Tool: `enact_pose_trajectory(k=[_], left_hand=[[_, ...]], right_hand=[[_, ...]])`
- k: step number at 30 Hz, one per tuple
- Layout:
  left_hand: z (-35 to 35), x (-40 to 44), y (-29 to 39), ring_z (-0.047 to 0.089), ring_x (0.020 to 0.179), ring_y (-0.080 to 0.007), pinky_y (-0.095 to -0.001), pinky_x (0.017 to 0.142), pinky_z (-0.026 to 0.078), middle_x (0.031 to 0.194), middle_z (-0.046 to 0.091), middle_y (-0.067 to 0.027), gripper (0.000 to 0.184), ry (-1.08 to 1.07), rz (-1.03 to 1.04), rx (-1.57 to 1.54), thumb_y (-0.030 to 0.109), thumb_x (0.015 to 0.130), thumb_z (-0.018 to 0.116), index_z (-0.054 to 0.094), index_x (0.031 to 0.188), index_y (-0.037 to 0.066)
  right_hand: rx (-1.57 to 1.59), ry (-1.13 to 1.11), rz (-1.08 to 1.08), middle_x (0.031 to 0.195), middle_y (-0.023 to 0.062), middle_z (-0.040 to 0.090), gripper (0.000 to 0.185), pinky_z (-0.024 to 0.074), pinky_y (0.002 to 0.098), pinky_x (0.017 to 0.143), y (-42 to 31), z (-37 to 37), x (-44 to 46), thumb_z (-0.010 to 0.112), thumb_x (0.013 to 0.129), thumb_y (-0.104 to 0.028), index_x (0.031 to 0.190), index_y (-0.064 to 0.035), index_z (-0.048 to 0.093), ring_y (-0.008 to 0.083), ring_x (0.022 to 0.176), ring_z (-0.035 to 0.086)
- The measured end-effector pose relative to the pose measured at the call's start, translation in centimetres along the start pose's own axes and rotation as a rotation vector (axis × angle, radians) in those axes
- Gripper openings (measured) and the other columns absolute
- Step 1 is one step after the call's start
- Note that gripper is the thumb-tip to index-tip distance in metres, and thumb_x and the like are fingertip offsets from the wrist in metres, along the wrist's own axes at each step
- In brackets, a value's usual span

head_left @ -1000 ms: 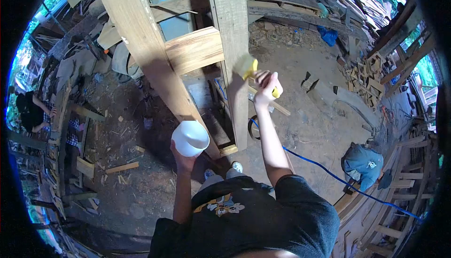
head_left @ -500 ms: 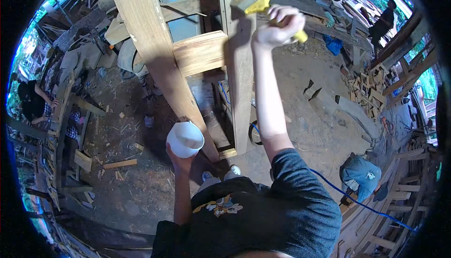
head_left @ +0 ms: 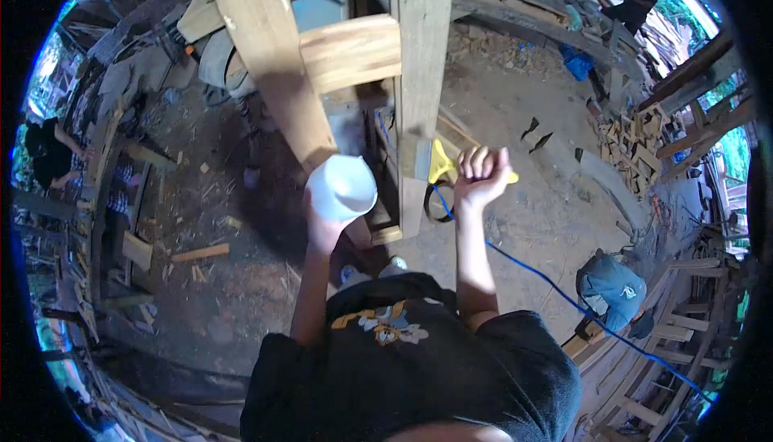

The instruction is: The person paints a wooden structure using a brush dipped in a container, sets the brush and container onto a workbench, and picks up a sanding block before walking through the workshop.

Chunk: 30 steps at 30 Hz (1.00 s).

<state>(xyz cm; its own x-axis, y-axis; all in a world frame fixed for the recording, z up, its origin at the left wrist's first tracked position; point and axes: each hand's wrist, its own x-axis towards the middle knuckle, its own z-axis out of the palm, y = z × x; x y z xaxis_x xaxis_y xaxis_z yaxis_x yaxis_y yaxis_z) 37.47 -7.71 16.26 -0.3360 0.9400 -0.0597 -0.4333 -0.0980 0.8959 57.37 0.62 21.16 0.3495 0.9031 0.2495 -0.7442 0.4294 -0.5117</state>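
Note:
A white container (head_left: 343,187) is gripped in my left hand (head_left: 324,229), in front of the left beam (head_left: 270,47) of an upright wooden frame. My right hand (head_left: 481,178) is closed round the handle of a yellow-handled brush (head_left: 440,162). The wide bristle end of the brush lies against the lower part of the frame's right beam (head_left: 421,55). Between the two beams runs a short crosspiece (head_left: 351,53) with streaked grain. What the container holds cannot be made out.
A blue hose (head_left: 539,278) crosses the floor to the right, past a crouching person (head_left: 609,289). Other people are at the far left (head_left: 50,152) and upper right (head_left: 638,1). Scrap wood (head_left: 640,148) is heaped at the right; a blue bag (head_left: 576,63) lies near it.
The brush in my right hand went up the right beam, then came back down to its lower part. My left hand and the container have risen slightly and shifted right.

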Motion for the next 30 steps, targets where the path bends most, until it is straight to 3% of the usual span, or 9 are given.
enact_pose_trajectory(k=[1, 4, 7, 8, 13, 15, 17, 25, 30], left_hand=[[-1.6, 0.3, -0.6, 0.038, 0.114, -0.028, -0.0416, 0.095, 0.031, 0.123, 0.04, -0.0136, 0.08, -0.149, 0.38, 0.688, 0.034, 0.062, 0.073, 0.033, 0.125, 0.005], [-4.4, 1.9, -4.6, 0.031, 0.122, -0.0264, -0.0421, 0.101, 0.025, 0.133, 0.031, -0.0104, 0.07, -0.363, -0.016, 0.117, 0.06, 0.083, 0.025, 0.027, 0.131, 0.01], [-1.5, -0.1, -1.2, 0.046, 0.107, -0.0183, -0.0368, 0.093, 0.037, 0.113, 0.05, -0.0067, 0.048, -0.241, -0.288, -0.639, 0.036, 0.086, 0.045, 0.039, 0.121, 0.004], [-1.6, 0.2, -1.3, 0.045, 0.109, -0.0189, -0.0371, 0.093, 0.037, 0.116, 0.047, -0.007, 0.05, -0.274, -0.202, -0.385, 0.04, 0.089, 0.034, 0.037, 0.123, 0.004], [-2.8, -0.9, -0.7, 0.042, 0.114, -0.0212, -0.0396, 0.095, 0.035, 0.123, 0.042, -0.0095, 0.055, -0.378, 0.062, 0.108, 0.043, 0.088, 0.031, 0.033, 0.126, 0.003], [-3.0, -1.4, -0.6, 0.04, 0.116, -0.0244, -0.0412, 0.096, 0.033, 0.127, 0.039, -0.0121, 0.065, -0.353, -0.283, -0.57, 0.052, 0.085, 0.03, 0.029, 0.128, 0.003], [-3.2, -1.5, -0.9, 0.037, 0.119, -0.0268, -0.0429, 0.098, 0.031, 0.13, 0.035, -0.0134, 0.073, -0.326, -0.285, -0.431, 0.059, 0.082, 0.028, 0.027, 0.13, 0.004], [-4.7, -1.0, -1.2, 0.032, 0.121, -0.0319, -0.0555, 0.094, 0.029, 0.133, 0.03, -0.0106, 0.07, -0.249, -0.32, -0.503, 0.062, 0.079, 0.032, 0.028, 0.131, 0.016], [-4.9, -0.8, -1.9, 0.032, 0.12, -0.0325, -0.0565, 0.09, 0.032, 0.132, 0.031, -0.009, 0.068, -0.203, -0.454, -0.569, 0.062, 0.078, 0.033, 0.029, 0.13, 0.019]], right_hand=[[0.094, -0.115, 0.048, 0.044, -0.0017, 0.025, 0.042, 0.018, 0.0243, 0.037, -1.0, 1.8, -0.5, 0.036, 0.087, -0.028, 0.05, -0.0134, 0.024, 0.0096, 0.037, 0.018], [0.151, -0.277, 0.227, 0.044, -0.0018, 0.026, 0.041, 0.0212, 0.025, 0.039, -0.4, 3.8, -2.4, 0.035, 0.088, -0.026, 0.05, -0.0128, 0.025, 0.0102, 0.038, 0.022], [-0.264, -0.294, 0.356, 0.046, 0.0002, 0.029, 0.04, 0.0248, 0.0252, 0.041, 2.3, 3.8, -4.7, 0.039, 0.087, -0.025, 0.051, -0.0117, 0.026, 0.0102, 0.041, 0.027], [-0.342, -0.257, 0.466, 0.047, 0.0026, 0.034, 0.039, 0.0285, 0.0255, 0.045, 2.7, 4.0, -5.4, 0.043, 0.085, -0.023, 0.051, -0.0098, 0.029, 0.0116, 0.044, 0.032], [-1.122, -0.733, -0.509, 0.069, 0.0029, 0.054, 0.037, 0.0355, 0.0229, 0.052, 2.4, 3.6, -5.7, 0.037, 0.09, -0.029, 0.064, -0.0057, 0.051, 0.013, 0.051, 0.044], [-0.715, -0.578, 0.795, 0.072, 0.0022, 0.057, 0.041, 0.0346, 0.0196, 0.045, 1.4, 3.3, -6.4, 0.037, 0.091, -0.036, 0.068, -0.0056, 0.053, 0.0077, 0.046, 0.043], [-0.53, -0.696, 0.822, 0.079, 0.0063, 0.06, 0.039, 0.0353, 0.0189, 0.042, 1.2, 3.3, -6.2, 0.035, 0.092, -0.035, 0.073, -0.0044, 0.051, 0.0072, 0.046, 0.045], [-0.434, -0.264, 0.082, 0.075, 0.0122, 0.057, 0.022, 0.0418, 0.0246, 0.045, -2.4, 3.8, -0.6, 0.052, 0.085, -0.021, 0.075, -0.0013, 0.049, 0.0144, 0.051, 0.053], [-0.298, -0.367, -0.363, 0.088, 0.0119, 0.056, 0.021, 0.0455, 0.028, 0.058, -2.1, 9.7, 9.5, 0.04, 0.091, -0.022, 0.087, -0.0025, 0.048, 0.0201, 0.066, 0.057]])
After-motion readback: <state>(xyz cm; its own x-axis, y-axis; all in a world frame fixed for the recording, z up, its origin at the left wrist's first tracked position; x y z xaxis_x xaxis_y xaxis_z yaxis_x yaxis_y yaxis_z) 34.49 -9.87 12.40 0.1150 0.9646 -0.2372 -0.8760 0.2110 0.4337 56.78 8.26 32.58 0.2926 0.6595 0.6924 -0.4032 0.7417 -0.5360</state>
